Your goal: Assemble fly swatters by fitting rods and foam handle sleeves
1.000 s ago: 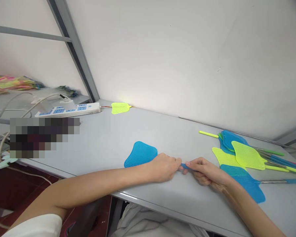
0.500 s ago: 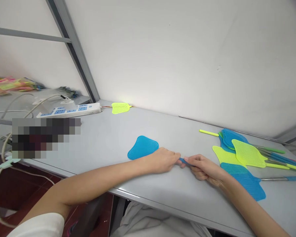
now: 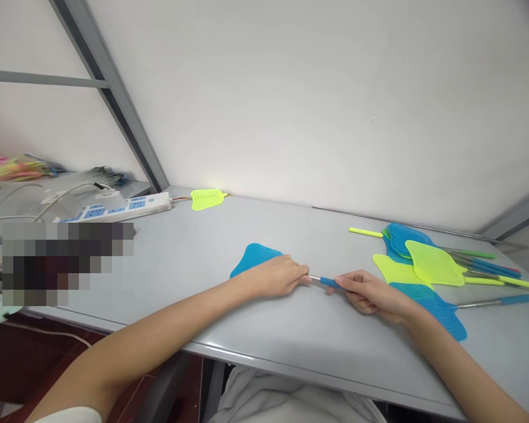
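A blue fly swatter (image 3: 253, 258) lies on the grey table (image 3: 194, 258), its mesh head pointing left. My left hand (image 3: 275, 276) is closed on the neck just behind the head. My right hand (image 3: 368, 294) is closed on the blue handle grip. Between the two hands a short length of silver metal rod (image 3: 316, 279) shows, with the blue grip end beside my right fingers. Both hands rest low on the table top.
A pile of yellow-green and blue swatters (image 3: 427, 267) with long handles lies at the right. A single yellow-green swatter head (image 3: 207, 198) sits by the wall, beside a white power strip (image 3: 119, 208). Cables and coloured packets are at the far left.
My hands have drawn slightly apart, and a silver rod now shows between them where only blue handle was visible. The view has shifted a little.
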Demonstrator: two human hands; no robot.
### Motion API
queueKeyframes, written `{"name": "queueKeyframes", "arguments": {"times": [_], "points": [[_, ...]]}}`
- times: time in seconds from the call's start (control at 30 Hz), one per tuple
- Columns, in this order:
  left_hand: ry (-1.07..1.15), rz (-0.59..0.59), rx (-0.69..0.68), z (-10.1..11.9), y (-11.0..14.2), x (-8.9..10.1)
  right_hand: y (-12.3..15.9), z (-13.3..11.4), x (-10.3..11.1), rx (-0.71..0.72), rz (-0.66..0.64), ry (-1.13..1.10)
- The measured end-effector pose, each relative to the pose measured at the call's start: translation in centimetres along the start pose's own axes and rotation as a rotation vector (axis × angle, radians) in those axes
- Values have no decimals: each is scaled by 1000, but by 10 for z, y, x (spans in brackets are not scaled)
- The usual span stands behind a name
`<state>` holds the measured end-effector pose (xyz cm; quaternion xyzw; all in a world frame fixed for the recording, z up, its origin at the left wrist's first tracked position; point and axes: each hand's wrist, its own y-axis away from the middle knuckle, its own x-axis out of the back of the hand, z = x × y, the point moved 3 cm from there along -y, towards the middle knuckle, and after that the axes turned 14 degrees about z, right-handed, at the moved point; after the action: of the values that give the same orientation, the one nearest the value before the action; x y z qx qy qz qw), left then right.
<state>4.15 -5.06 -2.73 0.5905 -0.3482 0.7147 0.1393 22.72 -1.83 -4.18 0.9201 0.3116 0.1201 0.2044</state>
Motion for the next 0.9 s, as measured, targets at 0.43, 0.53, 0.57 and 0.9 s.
{"name": "queueKeyframes", "arguments": {"times": [0.43,0.53,0.57,0.9], "points": [[-42,0,92,17,-1,-4,0,9,-3,-42,74,-35],[-45,14,95,19,-2,-6,2,10,-4,-39,90,-26],[-44,12,99,20,-1,-6,2,10,-4,-37,92,-21],[-28,-14,108,22,2,-8,1,16,-2,-21,85,14]]}}
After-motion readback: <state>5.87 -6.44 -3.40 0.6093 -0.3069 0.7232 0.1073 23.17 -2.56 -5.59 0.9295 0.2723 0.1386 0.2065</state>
